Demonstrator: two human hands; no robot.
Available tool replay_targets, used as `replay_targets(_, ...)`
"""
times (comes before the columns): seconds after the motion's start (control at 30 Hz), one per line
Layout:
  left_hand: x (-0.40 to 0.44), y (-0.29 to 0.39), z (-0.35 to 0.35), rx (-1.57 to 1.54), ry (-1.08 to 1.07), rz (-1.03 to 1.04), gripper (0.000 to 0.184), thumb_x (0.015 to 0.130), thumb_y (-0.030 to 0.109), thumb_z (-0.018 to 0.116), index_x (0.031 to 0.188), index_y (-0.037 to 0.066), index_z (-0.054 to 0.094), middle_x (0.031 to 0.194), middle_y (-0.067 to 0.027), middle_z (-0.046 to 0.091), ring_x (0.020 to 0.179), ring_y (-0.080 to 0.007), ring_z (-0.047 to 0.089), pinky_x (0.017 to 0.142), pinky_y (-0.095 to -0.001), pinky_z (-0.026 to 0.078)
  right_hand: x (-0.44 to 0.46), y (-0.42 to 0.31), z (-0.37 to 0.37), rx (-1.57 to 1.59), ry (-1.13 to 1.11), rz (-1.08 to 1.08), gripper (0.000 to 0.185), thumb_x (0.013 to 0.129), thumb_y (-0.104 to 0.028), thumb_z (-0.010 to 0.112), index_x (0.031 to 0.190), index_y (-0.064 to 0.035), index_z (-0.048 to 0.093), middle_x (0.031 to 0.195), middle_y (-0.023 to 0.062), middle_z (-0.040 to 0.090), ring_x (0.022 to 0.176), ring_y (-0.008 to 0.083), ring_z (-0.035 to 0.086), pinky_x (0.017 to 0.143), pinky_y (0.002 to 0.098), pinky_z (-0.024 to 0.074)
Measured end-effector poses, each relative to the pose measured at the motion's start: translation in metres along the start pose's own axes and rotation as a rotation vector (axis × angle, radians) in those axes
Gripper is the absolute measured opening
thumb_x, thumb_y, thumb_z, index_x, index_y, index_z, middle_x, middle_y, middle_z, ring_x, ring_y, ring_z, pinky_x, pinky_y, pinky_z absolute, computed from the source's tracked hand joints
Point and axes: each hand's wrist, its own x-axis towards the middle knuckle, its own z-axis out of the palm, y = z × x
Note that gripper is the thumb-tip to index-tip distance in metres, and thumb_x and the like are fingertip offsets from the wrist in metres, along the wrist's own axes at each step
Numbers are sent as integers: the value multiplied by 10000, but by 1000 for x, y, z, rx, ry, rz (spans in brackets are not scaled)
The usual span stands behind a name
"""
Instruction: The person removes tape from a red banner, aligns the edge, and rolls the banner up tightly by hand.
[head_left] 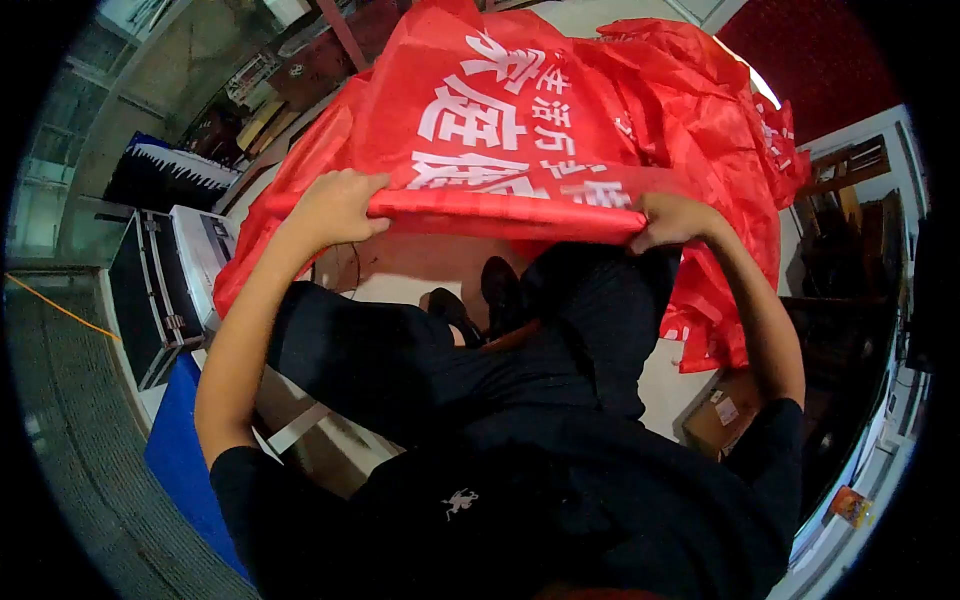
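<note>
A large red banner (pixel 590 120) with white Chinese characters spreads out in front of me, its far part crumpled in a heap. Its near edge forms a flat folded or rolled band, stretched level above my knees. My left hand (pixel 340 208) is closed around the left part of this band, thumb and fingers pressed on it. At the right end, my right hand (pixel 675 220) grips the band, its fingers partly hidden by the cloth. On both sides the banner hangs down toward the floor.
At the left stand a black case with metal edges (pixel 150 290) and a white box (pixel 205 255). A saw-toothed blade (pixel 180 165) lies behind them. A cardboard box (pixel 722 412) is on the floor at the right, near shelves (pixel 850 190). My shoes (pixel 500 290) rest below the band.
</note>
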Motion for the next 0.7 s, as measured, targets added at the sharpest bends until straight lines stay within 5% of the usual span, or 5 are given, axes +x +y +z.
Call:
replay_targets(0.17,10,-4,-19,-253,-579,-155,259,625,202,704,793,32,604,705,-205,603,744,-400,606,667,-486,470,2,-5,10,-309,202,24,279,662,-186,686,885,-22,655,747,186,654,731,310,652,669,419,487)
replay_targets(0.23,12,-6,-5,39,145,50,244,609,174,707,771,22,607,730,-200,619,741,-394,607,670,-476,470,-3,-13,-8,47,-239,51,267,659,-179,698,884,-41,658,773,213,645,773,356,645,681,441,498)
replay_targets(0.37,19,-2,-14,-86,-333,-107,237,599,169,700,743,9,603,751,-198,628,751,-391,608,675,-462,471,-17,-22,11,-483,386,92,281,682,-186,715,898,-22,641,740,155,644,725,267,648,669,381,497)
replay_targets(0.5,21,-10,-12,-27,-11,3,308,594,201,715,839,27,648,841,-191,649,862,-381,602,752,-468,483,-26,-20,-11,104,-326,-65,402,694,-186,701,1071,-61,641,828,206,670,780,364,650,703,414,509)
replay_targets(0.7,28,10,-27,44,-78,6,387,605,224,731,937,35,671,832,-190,658,846,-351,619,741,-451,488,-42,-22,-6,-12,41,-18,336,662,-153,701,964,-10,661,833,203,666,789,354,643,722,409,497)
